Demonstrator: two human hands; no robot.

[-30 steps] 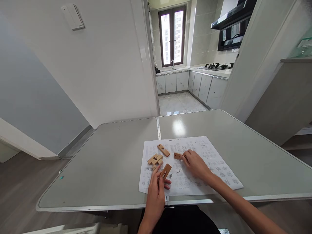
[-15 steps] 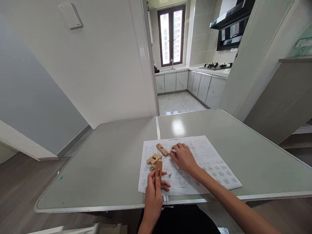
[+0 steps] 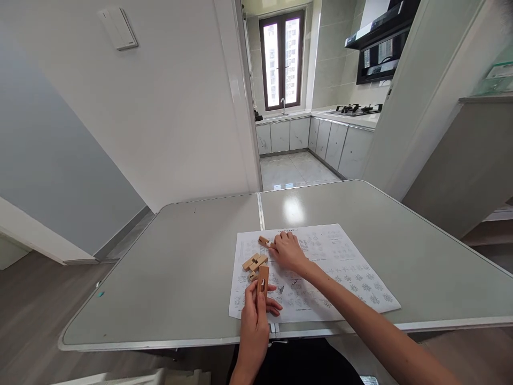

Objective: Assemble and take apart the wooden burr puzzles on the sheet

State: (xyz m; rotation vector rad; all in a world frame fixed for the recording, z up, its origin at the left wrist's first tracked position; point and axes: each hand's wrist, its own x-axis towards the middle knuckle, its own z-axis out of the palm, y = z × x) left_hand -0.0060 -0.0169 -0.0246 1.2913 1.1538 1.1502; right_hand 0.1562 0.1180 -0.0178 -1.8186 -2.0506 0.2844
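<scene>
My left hand (image 3: 255,315), near the table's front edge, is closed around a notched wooden puzzle piece (image 3: 263,275) held upright, its slot showing. My right hand (image 3: 287,250) reaches over the sheet, its fingertips closed on the right end of a flat notched wooden block (image 3: 263,241); the hand covers that end. Between the hands and to the left lie pale wooden pieces (image 3: 255,261) against one another. A small piece with a dark mark (image 3: 252,276) rests just below them, close to the left hand.
Under the pieces lies a printed paper sheet (image 3: 352,278) with rows of small diagrams. The grey table (image 3: 160,283) has a metal rim and a centre seam. A small teal bit (image 3: 100,294) is near its left edge. Beyond, a doorway opens onto a kitchen.
My right hand has moved left onto the far block and now covers its right end. My left hand keeps its hold, almost still.
</scene>
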